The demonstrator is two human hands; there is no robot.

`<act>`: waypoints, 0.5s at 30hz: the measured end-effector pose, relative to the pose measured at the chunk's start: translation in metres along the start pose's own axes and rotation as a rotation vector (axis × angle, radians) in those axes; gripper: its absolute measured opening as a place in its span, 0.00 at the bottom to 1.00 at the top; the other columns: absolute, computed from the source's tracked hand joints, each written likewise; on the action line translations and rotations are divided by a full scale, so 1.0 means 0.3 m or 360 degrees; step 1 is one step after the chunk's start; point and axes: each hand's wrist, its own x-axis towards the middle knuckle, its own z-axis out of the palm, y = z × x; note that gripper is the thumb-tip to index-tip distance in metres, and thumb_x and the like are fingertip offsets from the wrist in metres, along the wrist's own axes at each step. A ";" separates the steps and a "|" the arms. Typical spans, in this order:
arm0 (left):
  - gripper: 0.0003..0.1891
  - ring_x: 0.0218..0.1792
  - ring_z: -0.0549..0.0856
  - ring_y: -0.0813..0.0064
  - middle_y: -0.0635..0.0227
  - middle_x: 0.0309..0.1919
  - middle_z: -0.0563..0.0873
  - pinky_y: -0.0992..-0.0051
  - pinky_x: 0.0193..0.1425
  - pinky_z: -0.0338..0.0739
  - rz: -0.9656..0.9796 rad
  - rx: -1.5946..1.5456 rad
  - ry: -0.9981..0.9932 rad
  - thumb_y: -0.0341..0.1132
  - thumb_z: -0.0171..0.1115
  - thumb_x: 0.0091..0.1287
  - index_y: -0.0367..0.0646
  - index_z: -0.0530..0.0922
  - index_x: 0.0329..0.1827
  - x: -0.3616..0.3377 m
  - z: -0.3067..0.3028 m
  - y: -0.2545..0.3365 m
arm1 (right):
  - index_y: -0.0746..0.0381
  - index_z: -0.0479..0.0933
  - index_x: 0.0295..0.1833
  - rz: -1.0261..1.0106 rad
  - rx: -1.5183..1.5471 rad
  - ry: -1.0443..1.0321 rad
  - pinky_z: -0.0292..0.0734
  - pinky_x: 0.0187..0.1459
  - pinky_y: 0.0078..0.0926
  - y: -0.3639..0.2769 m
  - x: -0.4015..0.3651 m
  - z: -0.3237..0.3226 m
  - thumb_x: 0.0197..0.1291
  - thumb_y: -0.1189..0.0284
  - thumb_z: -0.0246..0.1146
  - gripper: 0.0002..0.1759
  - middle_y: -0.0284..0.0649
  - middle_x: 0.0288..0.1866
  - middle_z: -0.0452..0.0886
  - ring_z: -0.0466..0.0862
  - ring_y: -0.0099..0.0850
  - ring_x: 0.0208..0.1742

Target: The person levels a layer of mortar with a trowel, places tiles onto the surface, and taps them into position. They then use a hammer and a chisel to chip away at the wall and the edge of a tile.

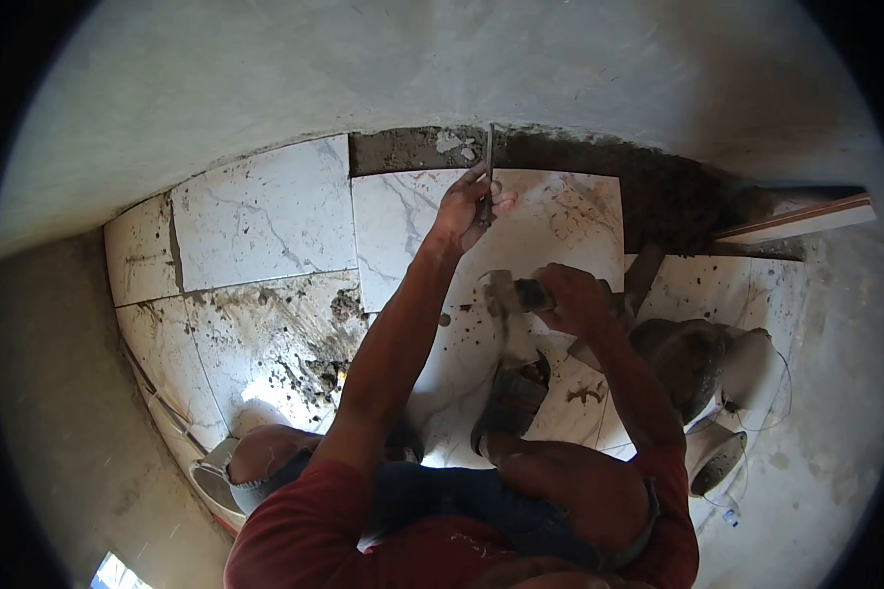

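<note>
My left hand (469,208) grips a thin metal chisel (490,147), its far end over the mortar gap along the wall. Beneath that hand lies a white marble-patterned tile (413,206), with dirt smears on its right part. My right hand (572,297) is wrapped around the dark handle of a hammer (502,294), held nearer to my body, its dusty head pointing left and apart from the chisel. Dark mortar (403,149) and a few pale chips show in the gap between tile and wall.
Other white tiles (255,211) lie to the left, several crumbs of mortar on them. Dark wet mortar (668,201) fills the right corner beside a long straight board (796,218). A dirty bucket (683,363) stands at right, near a tipped pale container (717,459). The grey wall (413,69) curves ahead.
</note>
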 end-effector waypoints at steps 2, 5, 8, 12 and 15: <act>0.23 0.36 0.83 0.60 0.62 0.31 0.77 0.67 0.41 0.83 -0.0013 -0.0135 -0.0081 0.24 0.44 0.66 0.37 0.54 0.64 0.006 0.000 0.009 | 0.57 0.68 0.39 0.0093 0.0001 -0.0060 0.73 0.32 0.36 0.008 -0.026 0.009 0.38 0.69 0.67 0.20 0.39 0.32 0.74 0.78 0.41 0.34; 0.18 0.37 0.83 0.63 0.62 0.32 0.77 0.71 0.41 0.83 -0.0031 -0.0025 0.0067 0.27 0.42 0.68 0.37 0.59 0.61 0.001 0.029 0.000 | 0.58 0.69 0.39 0.0181 -0.0026 -0.0091 0.73 0.33 0.37 0.017 -0.018 0.014 0.39 0.68 0.67 0.20 0.40 0.32 0.74 0.78 0.42 0.35; 0.17 0.38 0.83 0.62 0.62 0.34 0.77 0.70 0.43 0.83 -0.0052 -0.0111 -0.0061 0.27 0.43 0.68 0.38 0.60 0.60 0.006 -0.005 -0.002 | 0.58 0.69 0.39 0.0150 -0.0068 -0.0106 0.72 0.32 0.37 0.003 0.001 0.000 0.39 0.68 0.67 0.19 0.40 0.31 0.73 0.77 0.42 0.34; 0.17 0.39 0.83 0.62 0.62 0.33 0.77 0.70 0.44 0.83 -0.0075 -0.0120 -0.0076 0.27 0.43 0.68 0.39 0.61 0.59 0.008 -0.036 0.003 | 0.57 0.69 0.36 -0.0336 -0.0152 -0.0176 0.71 0.31 0.36 -0.047 0.015 -0.016 0.39 0.67 0.66 0.17 0.39 0.30 0.73 0.77 0.41 0.32; 0.16 0.39 0.82 0.62 0.62 0.34 0.77 0.70 0.44 0.83 -0.0066 -0.0128 -0.0171 0.27 0.42 0.68 0.39 0.62 0.59 0.013 -0.040 0.010 | 0.57 0.68 0.33 -0.0591 -0.0255 -0.0299 0.71 0.31 0.36 -0.075 0.045 -0.025 0.39 0.67 0.65 0.15 0.40 0.29 0.73 0.77 0.40 0.31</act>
